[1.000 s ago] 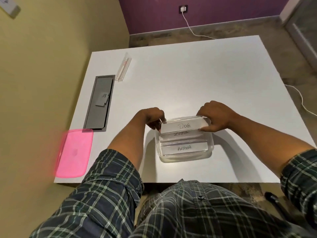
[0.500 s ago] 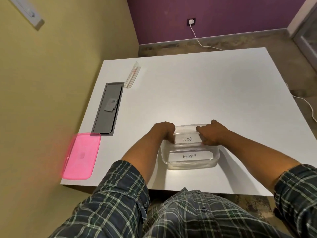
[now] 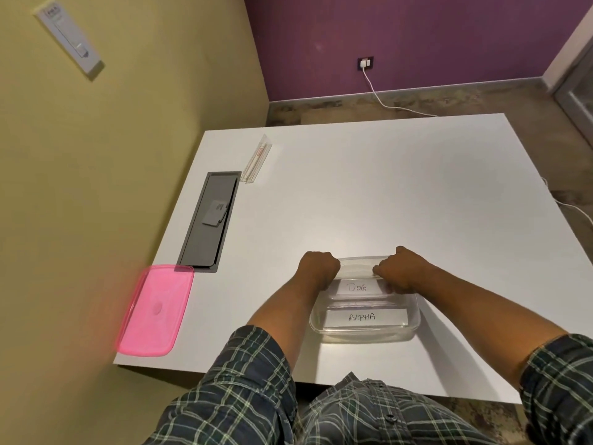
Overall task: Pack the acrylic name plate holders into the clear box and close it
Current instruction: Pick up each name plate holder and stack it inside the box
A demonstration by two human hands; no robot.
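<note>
The clear box [image 3: 364, 335] stands on the white table near its front edge. Inside it, at the near side, lies a name plate holder marked ALPHA [image 3: 364, 317]. A holder marked DOG [image 3: 357, 288] lies behind it in the box. My left hand [image 3: 317, 268] grips its left end and my right hand [image 3: 398, 271] grips its right end, both with fingers curled down into the box. The pink lid [image 3: 154, 311] lies flat at the table's front left corner, apart from the box.
A grey cable hatch [image 3: 208, 220] is set into the table's left side. A clear holder with a pen-like thing [image 3: 256, 159] lies behind it. The white table [image 3: 385, 187] ends against the yellow wall at left. A white cable [image 3: 385, 101] runs on the floor.
The DOG holder has gone from above the box down into it, covering the one beneath. Both hands followed it down. The camera view tilted up.
</note>
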